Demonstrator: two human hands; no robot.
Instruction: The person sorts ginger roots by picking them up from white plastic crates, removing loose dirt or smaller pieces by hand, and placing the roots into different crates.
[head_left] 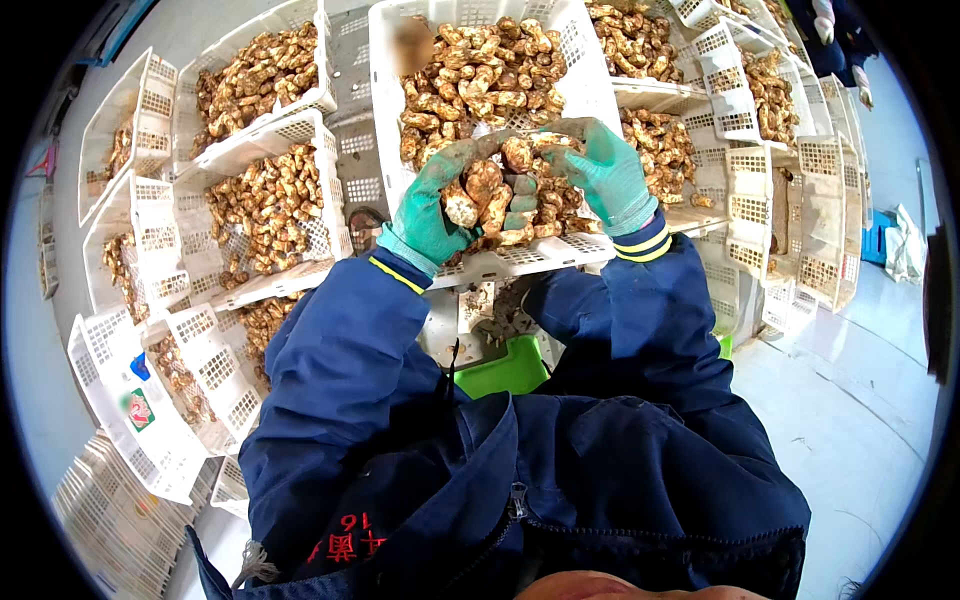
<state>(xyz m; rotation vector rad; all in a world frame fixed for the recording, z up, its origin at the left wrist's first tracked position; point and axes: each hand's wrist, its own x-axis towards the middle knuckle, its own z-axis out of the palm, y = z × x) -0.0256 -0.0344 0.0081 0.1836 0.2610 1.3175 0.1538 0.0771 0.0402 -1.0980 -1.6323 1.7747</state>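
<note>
Both my hands wear green gloves with dirt-darkened fingers, above the near end of a white crate [606, 95] of mushrooms. My left hand [432, 212] is curled around a few thick brown-and-cream mushrooms [484, 182]; its grey-green fingertips show on their right side. One of these points its pale cut end toward me. My right hand [604, 172] is closed at the far side of this bunch, its fingers on a slender mushroom [553, 140]. Where the bunch overlaps the loose mushrooms beneath, I cannot tell every piece apart.
White perforated crates [325, 160] with more mushrooms stand in rows left and right. A green object [505, 370] sits low between my knees, beside a small paper tag [476, 308]. Stacked crates [120, 510] stand lower left. Another person [850, 40] is partly visible upper right.
</note>
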